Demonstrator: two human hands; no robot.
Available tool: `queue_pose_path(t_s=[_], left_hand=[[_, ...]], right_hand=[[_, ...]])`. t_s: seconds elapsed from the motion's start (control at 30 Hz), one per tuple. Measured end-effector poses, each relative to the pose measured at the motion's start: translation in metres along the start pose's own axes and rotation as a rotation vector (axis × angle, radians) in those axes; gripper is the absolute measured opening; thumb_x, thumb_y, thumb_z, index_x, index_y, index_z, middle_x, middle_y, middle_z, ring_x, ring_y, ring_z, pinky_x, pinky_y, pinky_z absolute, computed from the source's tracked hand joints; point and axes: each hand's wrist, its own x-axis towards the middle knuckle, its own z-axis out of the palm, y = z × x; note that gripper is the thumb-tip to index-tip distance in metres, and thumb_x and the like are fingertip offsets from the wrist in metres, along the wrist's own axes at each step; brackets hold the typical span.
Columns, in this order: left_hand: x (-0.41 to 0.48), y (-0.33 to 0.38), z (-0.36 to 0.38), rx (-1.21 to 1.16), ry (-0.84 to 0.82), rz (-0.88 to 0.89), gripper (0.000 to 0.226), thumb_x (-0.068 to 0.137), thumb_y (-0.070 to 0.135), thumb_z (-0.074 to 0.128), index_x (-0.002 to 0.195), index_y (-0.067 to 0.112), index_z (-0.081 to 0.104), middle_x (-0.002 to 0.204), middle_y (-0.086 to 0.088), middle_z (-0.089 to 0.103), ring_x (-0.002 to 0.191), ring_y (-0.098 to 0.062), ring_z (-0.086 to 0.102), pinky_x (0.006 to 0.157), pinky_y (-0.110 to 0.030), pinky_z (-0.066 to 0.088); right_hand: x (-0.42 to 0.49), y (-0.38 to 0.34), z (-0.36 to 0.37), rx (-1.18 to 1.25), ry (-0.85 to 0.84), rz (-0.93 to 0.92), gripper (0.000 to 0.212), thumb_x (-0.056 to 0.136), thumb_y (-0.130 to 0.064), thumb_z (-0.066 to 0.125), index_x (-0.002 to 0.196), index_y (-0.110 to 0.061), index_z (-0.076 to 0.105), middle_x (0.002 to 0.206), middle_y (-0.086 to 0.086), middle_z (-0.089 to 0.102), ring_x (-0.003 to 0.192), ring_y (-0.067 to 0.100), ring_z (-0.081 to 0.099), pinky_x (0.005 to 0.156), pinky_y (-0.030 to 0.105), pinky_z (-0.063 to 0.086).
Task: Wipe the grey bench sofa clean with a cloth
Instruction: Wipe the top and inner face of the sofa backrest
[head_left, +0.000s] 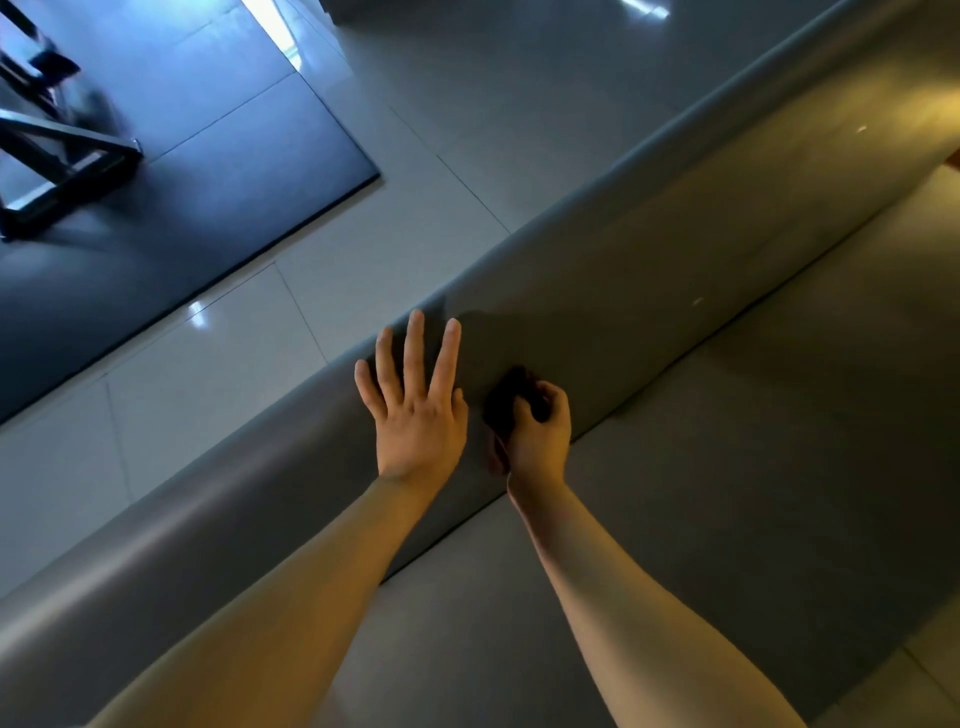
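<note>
Two hands on one grey bench sofa (675, 249): left hand (418, 410) flat, fingers spread; right hand (537, 436) fingers clutch one dark cloth (506, 397).

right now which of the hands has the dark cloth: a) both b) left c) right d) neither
c: the right hand is curled round the dark cloth against the back of the grey bench sofa, while the left hand lies flat beside it, fingers spread.
</note>
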Motion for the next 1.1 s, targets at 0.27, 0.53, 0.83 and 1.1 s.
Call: queue_pose_path(t_s=[0.27,0.53,0.83,1.1], left_hand=[[-0.031,0.016,0.024,0.086,-0.073,0.217,0.074,0.09,0.018,0.064,0.156,0.022,0.03,0.166,-0.006,0.016,0.155,-0.03,-0.002,0.119,-0.063,-0.006],[-0.043,0.053,0.111,0.232,-0.215,0.249,0.087,0.094,0.033,0.057,0.161,0.028,0.002,0.169,-0.001,-0.01,0.153,-0.039,-0.018,0.108,-0.072,-0.024],[-0.047,0.061,0.157,0.178,-0.193,0.241,0.102,0.085,0.032,0.071,0.161,0.028,0.004,0.168,0.003,-0.018,0.154,-0.031,-0.016,0.107,-0.068,-0.008],[-0.044,0.064,0.156,0.209,-0.314,0.253,0.087,0.097,0.036,0.056,0.159,0.027,-0.005,0.161,-0.001,-0.038,0.146,-0.035,-0.037,0.1,-0.07,-0.018]], right_hand=[[0.008,-0.082,0.017,-0.25,-0.129,-0.64,0.026,0.097,-0.006,0.061,0.12,-0.017,0.058,0.125,-0.004,0.048,0.11,0.008,0.056,0.097,0.02,0.049],[0.086,-0.018,-0.02,-0.413,0.084,-0.671,0.031,0.097,0.001,0.052,0.125,-0.013,0.053,0.127,-0.009,0.037,0.116,0.014,0.051,0.103,0.032,0.048],[0.138,0.031,-0.068,-0.271,0.26,-0.106,0.023,0.1,-0.002,0.043,0.117,-0.015,0.053,0.12,0.009,0.051,0.104,0.026,0.058,0.086,0.033,0.05],[0.103,-0.017,-0.04,-0.253,0.032,-0.538,0.03,0.096,0.001,0.054,0.115,-0.023,0.05,0.12,0.001,0.049,0.108,0.006,0.054,0.094,0.014,0.045]])
